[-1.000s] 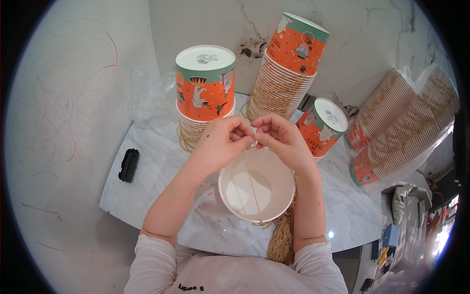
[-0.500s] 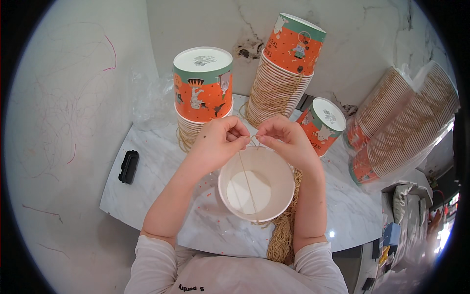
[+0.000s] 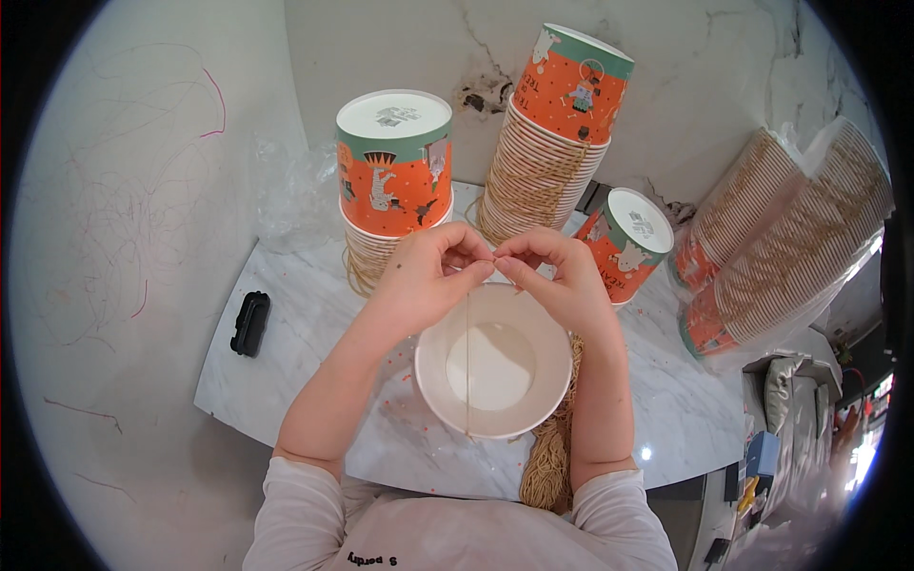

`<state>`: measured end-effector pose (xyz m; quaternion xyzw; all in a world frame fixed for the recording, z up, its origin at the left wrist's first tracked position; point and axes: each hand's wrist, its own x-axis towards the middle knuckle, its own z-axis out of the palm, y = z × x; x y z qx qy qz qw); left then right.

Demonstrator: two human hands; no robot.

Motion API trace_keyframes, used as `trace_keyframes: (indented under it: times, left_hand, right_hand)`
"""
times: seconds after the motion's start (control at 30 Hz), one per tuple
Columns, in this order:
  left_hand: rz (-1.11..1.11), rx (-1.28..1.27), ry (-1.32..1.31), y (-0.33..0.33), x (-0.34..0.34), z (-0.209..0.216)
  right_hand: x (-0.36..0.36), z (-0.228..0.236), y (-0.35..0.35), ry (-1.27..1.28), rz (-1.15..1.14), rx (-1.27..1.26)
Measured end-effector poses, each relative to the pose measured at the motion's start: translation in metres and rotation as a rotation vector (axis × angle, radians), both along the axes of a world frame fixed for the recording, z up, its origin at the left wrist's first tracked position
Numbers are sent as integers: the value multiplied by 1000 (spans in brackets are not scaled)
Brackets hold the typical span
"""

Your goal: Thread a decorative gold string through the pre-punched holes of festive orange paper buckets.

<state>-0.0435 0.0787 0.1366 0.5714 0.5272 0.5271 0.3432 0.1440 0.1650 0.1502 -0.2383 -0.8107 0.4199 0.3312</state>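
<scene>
A white-lined paper bucket [image 3: 429,366] stands mouth up in front of me, its inside facing me. One thin tan string [image 3: 467,347] crosses its mouth from the near rim up to my fingers. Over the far rim, my left hand [image 3: 430,273] pinches the string between thumb and fingertips. My right hand [image 3: 560,278] pinches it too, its fingertips touching those of the left. The exact shape of the string there is hidden by the fingers. A hank of loose tan strings [image 3: 549,462] lies beside the bucket, partly under my right forearm.
Upside-down orange and green bucket stacks stand behind my hands, one left [image 3: 393,181] and one taller [image 3: 547,157]. Another upturned bucket [image 3: 625,246] is to the right. Plastic-wrapped stacks [image 3: 785,252] lean far right. A black case [image 3: 250,324] lies left on the marble table [image 3: 314,381].
My fingertips have drawn together, closing over the string loop that showed between them. The bucket has tilted slightly toward me, and its string now runs straighter down the mouth.
</scene>
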Motion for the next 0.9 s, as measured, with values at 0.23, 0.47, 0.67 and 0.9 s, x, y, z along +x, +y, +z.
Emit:
trace_keyframes:
  times: [0.23, 0.47, 0.67, 0.9]
  left_hand:
    - [-32, -83, -106, -5, 0, 9]
    - [-147, -264, -303, -7, 0, 12]
    - [-297, -330, -430, -9, -4, 21]
    - [-374, -234, -382, -8, -11, 12]
  right_hand:
    - [2, 3, -3, -12, -52, 103]
    - [-3, 2, -5, 35, -42, 102]
    - [-1, 4, -4, 44, -32, 118]
    - [2, 3, -1, 70, -24, 124]
